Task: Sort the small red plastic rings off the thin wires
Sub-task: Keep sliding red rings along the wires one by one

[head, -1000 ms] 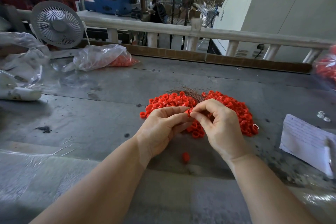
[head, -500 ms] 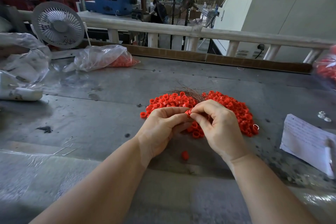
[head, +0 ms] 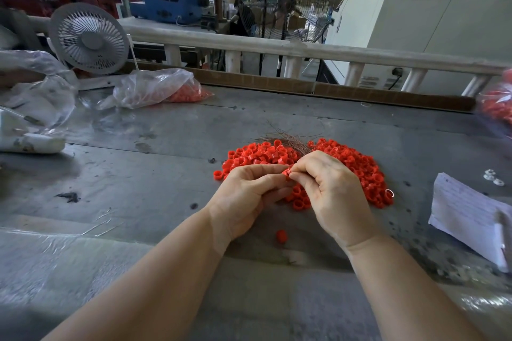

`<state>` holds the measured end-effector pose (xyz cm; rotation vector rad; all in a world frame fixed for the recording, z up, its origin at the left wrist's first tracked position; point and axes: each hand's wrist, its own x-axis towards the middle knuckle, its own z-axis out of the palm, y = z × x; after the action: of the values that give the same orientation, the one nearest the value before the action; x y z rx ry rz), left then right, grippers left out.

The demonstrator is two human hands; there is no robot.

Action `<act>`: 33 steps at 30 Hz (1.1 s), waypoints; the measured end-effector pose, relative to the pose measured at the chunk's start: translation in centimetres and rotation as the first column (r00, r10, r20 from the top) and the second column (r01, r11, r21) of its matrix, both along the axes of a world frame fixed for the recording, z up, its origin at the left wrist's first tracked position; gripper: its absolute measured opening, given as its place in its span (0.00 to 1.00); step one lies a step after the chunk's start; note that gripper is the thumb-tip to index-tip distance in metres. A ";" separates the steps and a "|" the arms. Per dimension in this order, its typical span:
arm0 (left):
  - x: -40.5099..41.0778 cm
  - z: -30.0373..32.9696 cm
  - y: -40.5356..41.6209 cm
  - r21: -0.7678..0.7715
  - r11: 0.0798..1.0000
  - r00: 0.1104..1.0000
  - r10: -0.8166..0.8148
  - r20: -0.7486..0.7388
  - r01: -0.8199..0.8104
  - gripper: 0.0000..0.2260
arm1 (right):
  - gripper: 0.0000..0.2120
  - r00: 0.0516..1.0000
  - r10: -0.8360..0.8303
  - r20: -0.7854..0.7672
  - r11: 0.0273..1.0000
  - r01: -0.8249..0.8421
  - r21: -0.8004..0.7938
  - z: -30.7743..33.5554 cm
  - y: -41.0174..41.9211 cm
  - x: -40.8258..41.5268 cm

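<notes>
Your hands meet over the red ring pile (head: 357, 166).
L hand (head: 246, 196) & R hand (head: 329, 191) both pinch one red ring (head: 286, 173) (wires (head: 288, 140) just behind).

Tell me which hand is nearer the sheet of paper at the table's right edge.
Right. The right hand is on the paper's side, with bare table between them. The left hand lies beyond the right one, farther from the paper. Both pinch a red ring.
</notes>
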<state>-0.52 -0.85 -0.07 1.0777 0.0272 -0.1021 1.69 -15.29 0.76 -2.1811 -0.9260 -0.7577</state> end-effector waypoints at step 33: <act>-0.2 -0.1 -0.1 0.085 0.995 0.999 0.051 0.020 -0.052 0.05 | 0.03 0.997 0.034 -0.074 0.999 -0.033 0.014 0.2 0.0 -0.1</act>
<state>-0.68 -0.92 -0.12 1.1626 0.0441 -0.0451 1.57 -15.29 0.95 -2.1626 -0.9155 -0.6604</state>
